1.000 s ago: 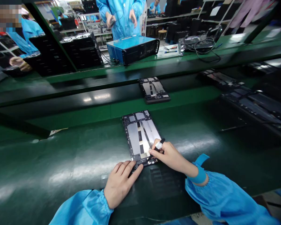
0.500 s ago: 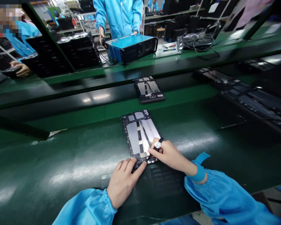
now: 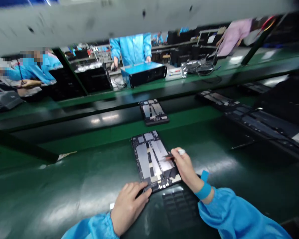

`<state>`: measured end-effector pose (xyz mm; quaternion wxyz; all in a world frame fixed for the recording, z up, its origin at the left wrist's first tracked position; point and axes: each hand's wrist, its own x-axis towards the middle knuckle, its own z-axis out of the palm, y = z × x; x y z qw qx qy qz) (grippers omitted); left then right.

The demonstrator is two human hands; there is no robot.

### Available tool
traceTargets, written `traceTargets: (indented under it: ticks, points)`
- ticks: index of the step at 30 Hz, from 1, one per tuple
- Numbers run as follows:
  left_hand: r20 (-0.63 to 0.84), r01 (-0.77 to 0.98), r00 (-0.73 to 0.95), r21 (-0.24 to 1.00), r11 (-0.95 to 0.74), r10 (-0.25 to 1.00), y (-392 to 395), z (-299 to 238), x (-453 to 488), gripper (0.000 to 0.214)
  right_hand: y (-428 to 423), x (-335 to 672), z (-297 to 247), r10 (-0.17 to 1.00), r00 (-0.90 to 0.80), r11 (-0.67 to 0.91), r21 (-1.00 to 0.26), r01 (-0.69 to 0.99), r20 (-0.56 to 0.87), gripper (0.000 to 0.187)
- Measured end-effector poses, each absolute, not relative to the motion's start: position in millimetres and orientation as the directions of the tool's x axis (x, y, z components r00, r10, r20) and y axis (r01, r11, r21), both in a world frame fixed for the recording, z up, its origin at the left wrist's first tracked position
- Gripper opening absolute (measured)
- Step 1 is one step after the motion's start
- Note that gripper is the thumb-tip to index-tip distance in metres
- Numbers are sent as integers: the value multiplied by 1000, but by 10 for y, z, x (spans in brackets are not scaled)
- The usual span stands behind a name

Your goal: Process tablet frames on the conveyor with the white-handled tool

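An opened tablet lies on the green work surface, its silver battery packs, dark ribbon strips and black frame exposed. My left hand grips its near left corner, thumb at the near edge and fingers along the side. Over the tablet's right side, my right hand is closed on dark, pointed tweezers. The tip hovers at or just above the right battery; whether it touches is unclear. White wrapping shows on a right finger, and a blue band circles that wrist.
A second opened tablet lies beyond mine. More opened devices line the right side. A grey beam crosses the top. Across the bench, a person in blue stands behind a blue-topped black case. Green posts rise at the left.
My right hand has lifted from the tablet's near edge, moving right and away, with the tweezers now over the right battery. My left hand stays at the corner. The view has tilted up.
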<state>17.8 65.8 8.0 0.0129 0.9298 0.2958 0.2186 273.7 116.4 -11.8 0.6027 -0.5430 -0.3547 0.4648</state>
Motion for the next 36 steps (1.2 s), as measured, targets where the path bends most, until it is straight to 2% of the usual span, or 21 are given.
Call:
traceTargets:
  ticks: [2,4,8,10,12,16,21,24,28,33,36]
  points:
    - [417,550,729,118,-827,543,720,133,266,24,1296,2624,-106,967,251,-3,-981,-194,-52,42]
    - [376,574,745,59,-817,551,811,169,348,26,1454,2485,-85,982,191,30,-981,-191,-7,46]
    - [310,706,687,-71,-704,657,1126,135,386,36,1773,2252,-109,984,171,78,-986,-148,52,55]
    - [388,755,640,-157,-637,663,1382,81,317,29,1886,2206,-166,971,224,104,-988,-112,77,59]
    - [510,785,601,-233,-573,615,1703,36,196,20,1958,2220,-231,956,273,134,-988,-72,110,62]
    - [647,835,522,-254,-488,556,2383,40,-158,28,2045,2413,-324,928,315,199,-980,26,197,62]
    - [769,897,382,-175,-405,512,2837,98,-540,31,2273,2836,-369,907,343,206,-967,149,246,63]
    - [783,897,352,-126,-423,513,2881,11,-456,40,2518,3026,-389,875,400,190,-954,233,272,50]
    - [721,870,373,-54,-491,583,2962,-269,94,52,2885,3017,-402,861,425,140,-934,328,279,40]
    - [630,862,287,159,-481,722,3180,-508,699,59,3106,2850,-359,886,378,113,-916,385,269,25]
    - [562,837,220,311,-450,797,3222,-486,756,54,3086,2846,-313,884,377,124,-916,382,277,25]
